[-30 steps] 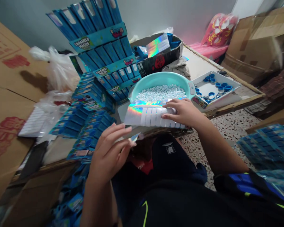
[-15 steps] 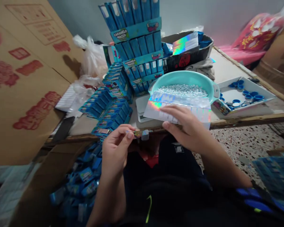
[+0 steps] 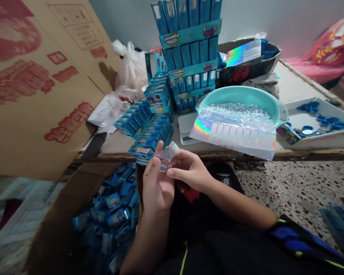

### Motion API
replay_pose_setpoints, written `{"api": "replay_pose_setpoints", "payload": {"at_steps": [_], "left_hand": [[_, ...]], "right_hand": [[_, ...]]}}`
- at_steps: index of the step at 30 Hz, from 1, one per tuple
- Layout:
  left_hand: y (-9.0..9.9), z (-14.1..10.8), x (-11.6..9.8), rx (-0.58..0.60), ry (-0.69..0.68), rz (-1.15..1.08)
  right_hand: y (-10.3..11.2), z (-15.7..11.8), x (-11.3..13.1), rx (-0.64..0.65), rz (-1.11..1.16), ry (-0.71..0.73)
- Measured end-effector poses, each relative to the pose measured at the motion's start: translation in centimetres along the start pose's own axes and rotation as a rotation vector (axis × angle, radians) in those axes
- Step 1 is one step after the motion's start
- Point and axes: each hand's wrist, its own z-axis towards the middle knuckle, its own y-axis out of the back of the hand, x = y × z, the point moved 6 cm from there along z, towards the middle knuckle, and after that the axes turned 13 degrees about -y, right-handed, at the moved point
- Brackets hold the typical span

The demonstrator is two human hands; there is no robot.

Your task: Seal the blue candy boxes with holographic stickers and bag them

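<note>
In front of the table edge, both my hands meet at a small clear plastic container [image 3: 166, 156] with a whitish end and a shiny patch on its side. My left hand [image 3: 158, 187] grips it between thumb and fingers from the left. From the right, my right hand [image 3: 190, 170] closes on it with thumb and fingertips; the fingers hide part of it. A holographic sticker sheet [image 3: 237, 135], divided into strips, leans over the front rim of a turquoise basin [image 3: 278, 110] holding many small pale pieces [image 3: 237, 109].
Stacked blue candy display boxes [image 3: 189, 44] stand at the back, with more blue boxes [image 3: 153, 133] left of a white scale [image 3: 186, 131]. A white tray [image 3: 342, 128] holds blue caps. Below left, a carton [image 3: 57, 206] contains many blue packs. Large cardboard [image 3: 71, 57] blocks the left.
My right hand has left the sticker sheet, moving left and down to the small container beside my left hand. The whole view has shifted right, and the sheet is now uncovered.
</note>
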Motion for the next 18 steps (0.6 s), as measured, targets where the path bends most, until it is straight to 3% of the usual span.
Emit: {"api": "replay_pose_setpoints", "payload": {"at_steps": [4, 7, 11, 14, 18], "left_hand": [[0.3, -0.8, 0.1, -0.068, 0.018, -0.057], [0.7, -1.0, -0.1, -0.121, 0.015, -0.101], [1.7, -0.9, -0.3, -0.214, -0.04, -0.103], [2.5, -1.0, -1.0, -0.277, -0.215, -0.029], [2.9, -1.8, -2.2, -0.264, -0.458, 0.115]], "right_hand": [[0.1, 0.4, -1.6, -0.177, -0.06, -0.034], [0.0, 0.3, -2.1, -0.247, -0.151, 0.017], [0.0, -0.3, 0.3, -0.327, -0.577, 0.336], [0.0, -0.8, 2.7, -0.397, -0.978, 0.632], [0.6, -0.1, 4.3, -0.463, -1.344, 0.75]]}}
